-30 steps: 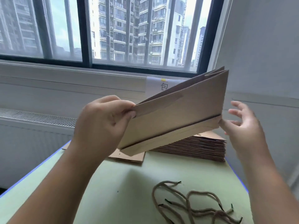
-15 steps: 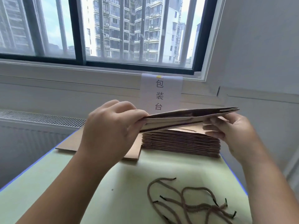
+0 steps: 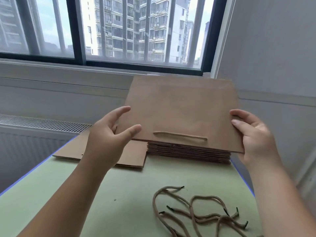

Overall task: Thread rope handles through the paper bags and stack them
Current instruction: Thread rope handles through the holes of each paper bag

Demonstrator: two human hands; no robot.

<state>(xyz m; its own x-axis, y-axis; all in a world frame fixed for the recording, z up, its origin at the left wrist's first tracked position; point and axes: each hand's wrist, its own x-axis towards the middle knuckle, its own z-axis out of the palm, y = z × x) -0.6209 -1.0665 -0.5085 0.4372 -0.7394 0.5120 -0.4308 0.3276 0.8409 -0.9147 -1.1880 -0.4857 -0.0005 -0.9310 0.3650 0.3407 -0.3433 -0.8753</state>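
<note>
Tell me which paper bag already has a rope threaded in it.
The paper bag held up between left hand and right hand, over the stack: a rope runs across its near face. The flat bag lying left shows none.

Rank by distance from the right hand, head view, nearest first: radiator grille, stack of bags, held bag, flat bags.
1. held bag: gripped by the right hand at its right edge.
2. stack of bags: directly below it, right side.
3. flat bags: lying left of the stack.
4. radiator grille: far left, farthest off.
</note>
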